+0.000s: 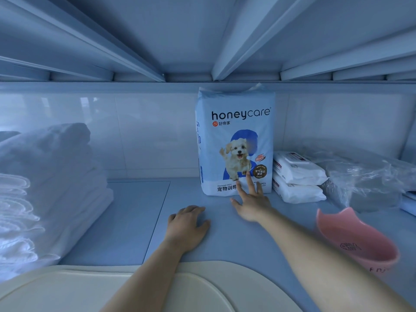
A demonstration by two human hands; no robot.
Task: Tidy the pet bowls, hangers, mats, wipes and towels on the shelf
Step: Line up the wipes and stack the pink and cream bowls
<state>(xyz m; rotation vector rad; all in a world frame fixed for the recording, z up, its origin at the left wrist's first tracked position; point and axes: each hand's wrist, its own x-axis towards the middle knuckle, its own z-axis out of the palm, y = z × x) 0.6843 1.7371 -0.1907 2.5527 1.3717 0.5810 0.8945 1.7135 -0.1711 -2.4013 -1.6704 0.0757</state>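
A pack of training pads (pixel 236 131) stands upright at the back of the shelf (pixel 126 221). The right hand (pixel 253 206) touches its front with straight, spread fingers (pixel 249 182), gripping nothing. In front of the pack, the left hand (pixel 186 228) rests on the shelf, loosely curled and empty. Folded towels (pixel 51 167) are stacked well left of the pack, with two wipes packs (pixel 297 176) just right of it.

Head view, person's body: two arms only.
Left grip (pixel 188 226) and right grip (pixel 252 202) are bare hands. Left forearm (pixel 146 273) and right forearm (pixel 326 266) are uncovered skin from wrist to the lower frame edge. The right grip's outline is slightly blurred, and nail detail is too small to tell.
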